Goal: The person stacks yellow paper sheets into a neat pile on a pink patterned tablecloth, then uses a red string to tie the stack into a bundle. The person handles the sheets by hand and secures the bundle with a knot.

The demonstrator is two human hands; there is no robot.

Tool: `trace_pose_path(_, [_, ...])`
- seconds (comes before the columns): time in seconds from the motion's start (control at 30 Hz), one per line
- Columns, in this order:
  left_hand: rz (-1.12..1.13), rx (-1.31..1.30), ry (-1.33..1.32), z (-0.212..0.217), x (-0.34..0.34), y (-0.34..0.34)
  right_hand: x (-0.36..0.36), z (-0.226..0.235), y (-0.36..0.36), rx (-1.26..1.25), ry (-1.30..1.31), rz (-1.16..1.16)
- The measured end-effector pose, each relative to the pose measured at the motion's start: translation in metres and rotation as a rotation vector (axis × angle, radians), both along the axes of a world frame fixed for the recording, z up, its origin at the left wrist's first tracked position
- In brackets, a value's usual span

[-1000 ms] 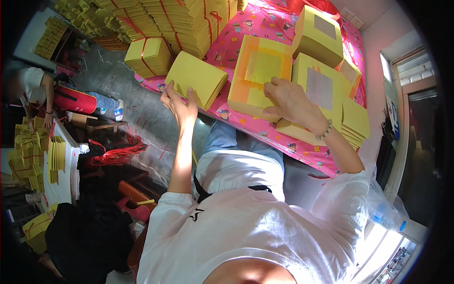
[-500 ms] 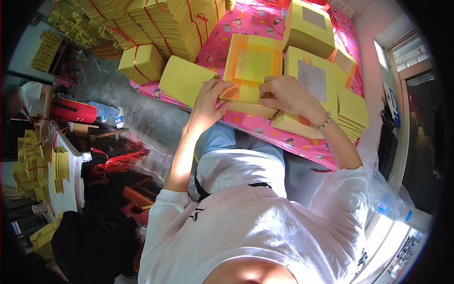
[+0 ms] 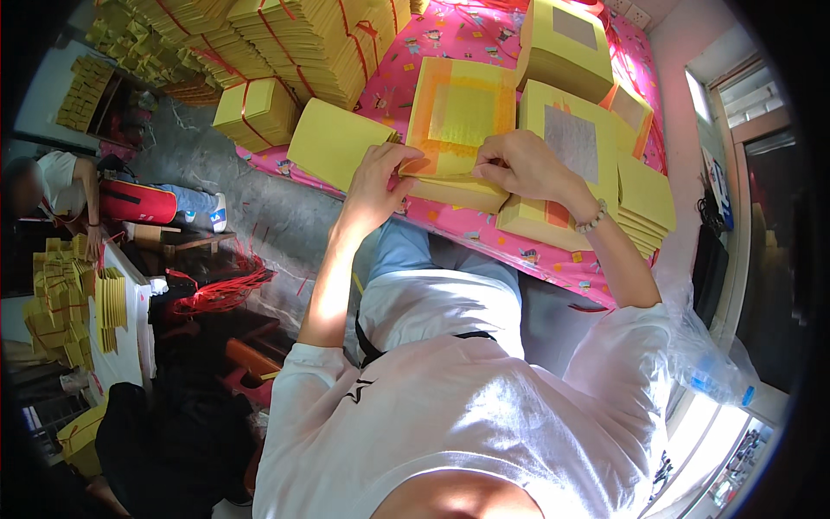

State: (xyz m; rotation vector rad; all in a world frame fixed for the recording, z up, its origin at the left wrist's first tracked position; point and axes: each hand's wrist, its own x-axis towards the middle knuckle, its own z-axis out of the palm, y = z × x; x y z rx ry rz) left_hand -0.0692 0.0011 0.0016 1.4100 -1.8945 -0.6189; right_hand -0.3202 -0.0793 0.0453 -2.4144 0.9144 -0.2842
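Right at the front edge of the yellow paper stack [image 3: 458, 195], both hands are busy: the right hand [image 3: 532, 169] is curled into a pinch on the rim of the orange-bordered top sheet [image 3: 471, 117], and the left hand [image 3: 378, 186] has its fingers at the left corner, though I can't tell if its thumb is gripping paper or just sitting below. Stack's toward the front of the pink patterned cover [image 3: 456, 39], between the folded yellow bundle [image 3: 333, 143] and the grey-panelled stack [image 3: 566, 147]. Sheet looks a touch raised along the front, so honestly I'd take it slow: pinch only the thickness you want, keep both hands level so it doesn't twist, and lift evenly instead of yanking one corner. Paper like that probably creases easily. Also watch the heel of the right hand, it's close to that grey-panelled stack and could nudge it crooked
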Motion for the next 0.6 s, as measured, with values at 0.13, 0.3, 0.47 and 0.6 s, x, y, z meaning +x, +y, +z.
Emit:
trace_pose_path(0.13, [-0.005, -0.003, 0.022, -0.0011, 0.0001, -0.0005, 0.0, 0.0007, 0.0003, 0.028, -0.018, -0.024])
trace_pose_path(0.3, [-0.003, -0.009, 0.009, -0.0004, 0.0001, -0.0001, 0.0006, 0.0013, 0.0, 0.039, -0.019, -0.025])
trace_pose_path(0.47, [-0.009, -0.014, -0.012, -0.0009, 0.0004, -0.001, 0.0008, 0.0011, 0.0008, 0.025, -0.011, -0.025])
trace_pose_path(0.6, [-0.005, 0.011, -0.004, -0.0004, 0.0007, -0.0028, 0.0022, -0.0008, 0.0017, -0.041, -0.019, 0.002])
